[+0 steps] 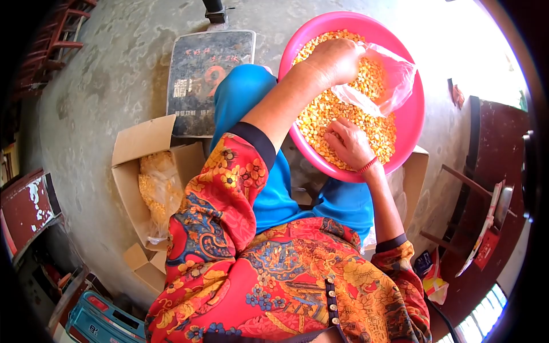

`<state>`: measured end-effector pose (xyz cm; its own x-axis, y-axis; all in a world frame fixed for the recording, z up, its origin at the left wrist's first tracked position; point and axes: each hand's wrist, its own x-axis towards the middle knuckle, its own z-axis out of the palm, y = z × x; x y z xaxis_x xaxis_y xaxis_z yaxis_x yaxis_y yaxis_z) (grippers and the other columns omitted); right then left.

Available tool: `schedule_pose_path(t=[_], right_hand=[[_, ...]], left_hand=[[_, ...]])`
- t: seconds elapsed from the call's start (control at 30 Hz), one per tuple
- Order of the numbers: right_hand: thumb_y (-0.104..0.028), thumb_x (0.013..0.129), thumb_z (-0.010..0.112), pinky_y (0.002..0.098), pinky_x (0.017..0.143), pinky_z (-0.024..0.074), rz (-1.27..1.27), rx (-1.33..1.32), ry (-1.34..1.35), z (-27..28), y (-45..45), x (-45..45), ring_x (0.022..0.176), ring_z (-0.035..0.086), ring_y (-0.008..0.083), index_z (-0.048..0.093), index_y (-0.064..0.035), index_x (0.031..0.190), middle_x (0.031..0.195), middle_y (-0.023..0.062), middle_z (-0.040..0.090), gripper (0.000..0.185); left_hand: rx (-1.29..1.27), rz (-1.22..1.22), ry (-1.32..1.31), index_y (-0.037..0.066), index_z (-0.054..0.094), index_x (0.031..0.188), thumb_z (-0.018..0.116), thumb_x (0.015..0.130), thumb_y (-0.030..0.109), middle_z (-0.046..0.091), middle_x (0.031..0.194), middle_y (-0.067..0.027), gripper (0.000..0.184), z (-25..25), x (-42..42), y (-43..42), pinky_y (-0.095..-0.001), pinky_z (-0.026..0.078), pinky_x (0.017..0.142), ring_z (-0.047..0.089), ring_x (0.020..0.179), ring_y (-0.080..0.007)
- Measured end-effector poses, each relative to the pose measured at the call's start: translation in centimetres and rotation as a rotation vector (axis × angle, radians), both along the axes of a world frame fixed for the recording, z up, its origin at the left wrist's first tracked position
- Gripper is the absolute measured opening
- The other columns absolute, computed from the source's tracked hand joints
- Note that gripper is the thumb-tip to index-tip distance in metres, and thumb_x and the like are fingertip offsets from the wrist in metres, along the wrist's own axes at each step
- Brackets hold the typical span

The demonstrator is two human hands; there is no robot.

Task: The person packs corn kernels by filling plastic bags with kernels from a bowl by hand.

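A pink basin (413,140) of yellow corn kernels (320,117) sits in front of my knees. My left hand (338,62) reaches across the basin, its fingers closed on the rim of a clear plastic bag (400,77). The bag lies over the kernels against the right side of the basin, its mouth partly spread. Nearer to me, my right hand (350,144) rests down among the kernels with fingers curled round some of them; its fingertips are partly hidden. A red bracelet (368,165) circles that wrist.
A black platform scale (194,74) stands on the concrete floor beyond my left knee. To my left, an opened cardboard box (127,183) holds a bag of corn (157,194). Another box (416,177) is partly behind the basin. Dark red wooden furniture (497,137) is at the right.
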<state>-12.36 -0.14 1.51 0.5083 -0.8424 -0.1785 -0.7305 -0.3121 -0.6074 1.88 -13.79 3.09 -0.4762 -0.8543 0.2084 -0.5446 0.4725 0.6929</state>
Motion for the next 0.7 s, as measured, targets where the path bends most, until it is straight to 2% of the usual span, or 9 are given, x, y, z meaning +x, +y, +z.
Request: schedule_pose_path(t=[0.07,0.17,0.23,0.27,0.33,0.37,0.4,0.47,0.7], right_hand=[[-0.016,0.082,0.054,0.0414,0.066,0.0451,-0.033,0.040,-0.010,-0.2,0.2,-0.2,0.073,0.055,0.0355,0.056,-0.0030,0.080,0.078,0.0168,0.055,0.013],[-0.018,0.084,0.053,0.0391,0.062,0.0452,-0.060,-0.014,-0.056,-1.2,0.6,-0.7,0.066,0.057,0.0301,0.055,-0.0023,0.079,0.068,0.0126,0.053,0.016],[-0.019,0.087,0.051,0.0320,0.052,0.0435,-0.314,0.205,-0.358,-1.3,0.8,-0.9,0.058,0.052,0.0179,0.054,-0.0031,0.078,0.062,0.0051,0.048,0.019],[-0.019,0.087,0.051,0.0320,0.052,0.0435,-0.315,0.205,-0.357,-1.0,0.6,-1.2,0.058,0.052,0.0179,0.054,-0.0031,0.078,0.062,0.0051,0.048,0.019],[-0.021,0.090,0.048,0.0230,0.043,0.0369,-0.722,0.816,-0.926,-0.2,0.1,-2.2,0.053,0.042,0.0068,0.053,-0.0058,0.079,0.062,-0.0002,0.045,0.019],[-0.023,0.091,0.046,0.0178,0.039,0.0301,-0.719,0.841,-1.153,-0.6,0.0,-2.4,0.049,0.037,0.0037,0.051,-0.0083,0.084,0.065,-0.0001,0.046,0.017],[-0.023,0.091,0.046,0.0178,0.039,0.0301,-0.719,0.840,-1.153,-0.5,0.0,-2.4,0.049,0.037,0.0037,0.051,-0.0083,0.084,0.065,-0.0001,0.046,0.017],[-0.025,0.091,0.045,0.0167,0.038,0.0282,-0.925,0.896,-1.283,0.3,-0.2,-2.0,0.047,0.035,0.0043,0.050,-0.0086,0.089,0.069,0.0014,0.047,0.018],[-0.026,0.094,0.042,0.0157,0.035,0.0190,-0.739,1.116,-1.189,0.2,1.0,-1.9,0.041,0.024,0.0026,0.050,-0.0082,0.088,0.067,0.0005,0.043,0.020]], left_hand=[[-0.009,0.003,-0.005,0.007,0.063,0.103,0.053,0.077,0.012,0.062,0.090,-0.0198,0.028,0.1,0.1,0.1,-0.0425,0.047,0.078,0.061,0.085,-0.0337],[-0.004,-0.004,-0.002,0.007,0.063,0.102,0.053,0.077,0.012,0.062,0.090,-0.0197,0.028,0.1,0.1,0.0,-0.0426,0.047,0.078,0.061,0.085,-0.0337],[-0.016,-0.008,-0.018,0.008,0.063,0.103,0.052,0.078,0.012,0.062,0.089,-0.0197,0.027,-0.1,0.0,-0.1,-0.0428,0.047,0.078,0.061,0.084,-0.0338],[-0.015,-0.009,-0.018,0.008,0.063,0.103,0.052,0.078,0.012,0.062,0.089,-0.0197,0.027,-0.1,0.0,-0.1,-0.0428,0.047,0.078,0.061,0.084,-0.0338],[-0.031,-0.022,-0.043,0.008,0.063,0.103,0.052,0.079,0.013,0.062,0.088,-0.0198,0.027,-0.1,0.0,-0.2,-0.0431,0.048,0.077,0.061,0.083,-0.0342],[-0.030,-0.023,-0.044,0.008,0.063,0.103,0.052,0.079,0.013,0.062,0.088,-0.0198,0.027,0.0,0.0,-0.1,-0.0431,0.048,0.077,0.061,0.083,-0.0342],[-0.025,-0.019,-0.040,0.008,0.063,0.103,0.052,0.079,0.013,0.062,0.087,-0.0199,0.027,0.0,0.0,0.0,-0.0433,0.048,0.076,0.061,0.082,-0.0343],[-0.020,-0.015,-0.036,0.009,0.063,0.103,0.052,0.079,0.013,0.062,0.087,-0.0200,0.027,0.0,0.0,0.0,-0.0434,0.048,0.076,0.061,0.082,-0.0344],[-0.043,-0.014,-0.004,0.009,0.063,0.102,0.052,0.078,0.013,0.063,0.088,-0.0189,0.026,-0.4,-0.1,-0.1,-0.0441,0.048,0.075,0.061,0.081,-0.0348]])
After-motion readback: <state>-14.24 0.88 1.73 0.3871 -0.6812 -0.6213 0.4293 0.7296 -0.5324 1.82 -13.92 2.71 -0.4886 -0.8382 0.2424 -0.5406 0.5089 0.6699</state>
